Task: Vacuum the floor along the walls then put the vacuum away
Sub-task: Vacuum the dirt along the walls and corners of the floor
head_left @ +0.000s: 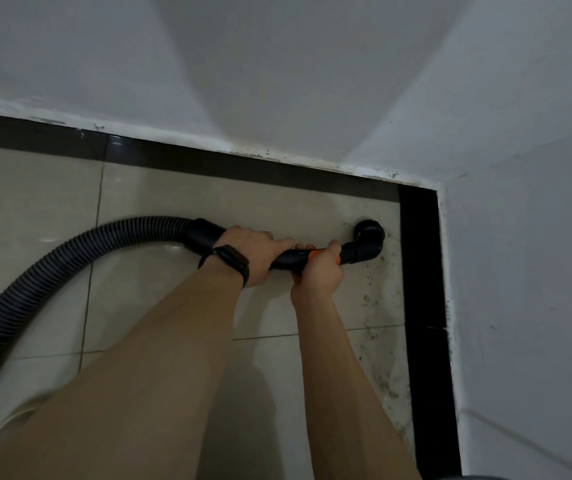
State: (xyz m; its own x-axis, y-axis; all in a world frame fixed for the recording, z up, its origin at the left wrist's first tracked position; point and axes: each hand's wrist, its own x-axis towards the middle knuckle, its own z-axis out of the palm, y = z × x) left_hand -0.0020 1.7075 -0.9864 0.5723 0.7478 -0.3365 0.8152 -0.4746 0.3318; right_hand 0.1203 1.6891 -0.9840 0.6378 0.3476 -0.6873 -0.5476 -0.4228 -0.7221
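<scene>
A black vacuum handle tube (286,259) with an orange part lies low over the beige tiled floor (160,199). My left hand (253,254), with a dark watch on its wrist, grips the rear of the tube. My right hand (319,271) grips it further forward, by the orange part. The round black brush nozzle (367,237) sits at the tube's front end, on the floor close to the corner. A grey ribbed hose (70,251) curves from the handle down to the left edge of the view.
White walls (277,81) meet at a corner on the right, each with a black skirting strip (419,271) at floor level. Dark specks of dirt (378,306) lie on the tiles along the right wall. A pale object shows at the lower left edge.
</scene>
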